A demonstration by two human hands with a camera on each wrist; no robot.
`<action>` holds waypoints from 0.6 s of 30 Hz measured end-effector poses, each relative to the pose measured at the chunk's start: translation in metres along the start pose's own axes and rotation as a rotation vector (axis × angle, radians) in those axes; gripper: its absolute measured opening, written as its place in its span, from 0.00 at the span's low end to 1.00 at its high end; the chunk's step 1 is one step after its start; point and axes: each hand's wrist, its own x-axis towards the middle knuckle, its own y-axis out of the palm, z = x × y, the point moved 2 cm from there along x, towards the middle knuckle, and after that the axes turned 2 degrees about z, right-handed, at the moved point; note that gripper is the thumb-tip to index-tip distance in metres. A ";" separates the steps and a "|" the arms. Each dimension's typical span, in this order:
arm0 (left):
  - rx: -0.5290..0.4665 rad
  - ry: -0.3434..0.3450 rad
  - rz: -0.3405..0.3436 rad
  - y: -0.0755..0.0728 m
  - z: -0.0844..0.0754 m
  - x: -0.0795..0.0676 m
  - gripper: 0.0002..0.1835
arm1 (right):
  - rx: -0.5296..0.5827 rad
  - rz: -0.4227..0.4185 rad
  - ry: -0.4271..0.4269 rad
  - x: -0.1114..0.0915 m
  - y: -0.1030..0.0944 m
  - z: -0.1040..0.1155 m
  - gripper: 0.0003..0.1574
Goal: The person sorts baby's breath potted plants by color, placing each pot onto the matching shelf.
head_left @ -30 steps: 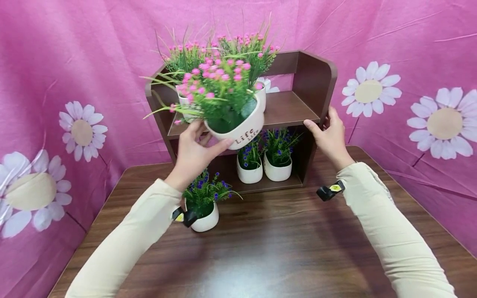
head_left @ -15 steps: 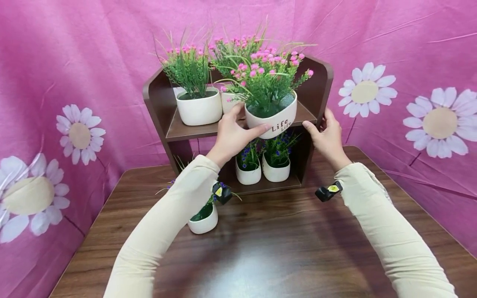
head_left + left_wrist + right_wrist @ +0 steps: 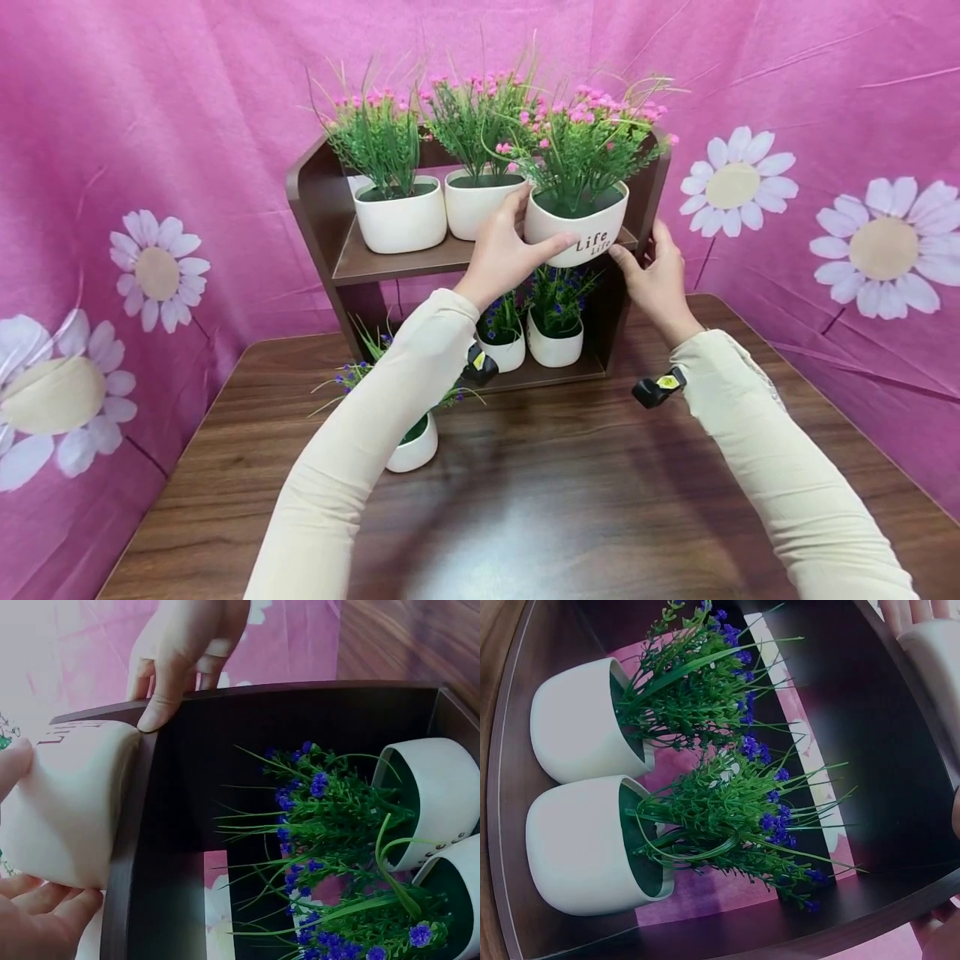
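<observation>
My left hand [image 3: 506,250] grips a white flowerpot [image 3: 576,227] with pink flowers and "Life" lettering, thumb on its front and fingers round its left side. The pot is at the right end of the upper board of a brown two-tier shelf [image 3: 397,265]. In the left wrist view, its base lies right at the board's edge. My right hand [image 3: 660,271] grips the shelf's right side panel, thumb at the front edge and fingers behind. Two more pink-flowered pots, a left pot [image 3: 401,218] and a middle pot [image 3: 480,204], stand along the same board.
Two white pots with blue flowers, one nearer the side panel [image 3: 557,342] and one beside it [image 3: 461,885], stand on the lower board. Another blue-flowered pot [image 3: 415,450] is on the wooden table [image 3: 570,483], partly behind my left sleeve. A pink daisy-print cloth [image 3: 225,100] hangs behind.
My left hand has carried the pink-flowered pot rightward from over the shelf's left part to the right end of the upper board, and it is now more upright. My right hand has stayed in place.
</observation>
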 end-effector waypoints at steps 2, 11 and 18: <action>0.037 0.023 -0.025 0.002 0.000 0.000 0.50 | 0.004 0.000 -0.005 -0.004 0.000 0.010 0.32; 0.346 0.132 -0.193 0.010 -0.006 0.001 0.48 | 0.029 -0.025 -0.035 -0.009 0.000 0.018 0.32; 0.363 0.152 -0.272 0.015 -0.005 0.002 0.45 | 0.049 -0.022 -0.003 -0.010 0.001 0.019 0.32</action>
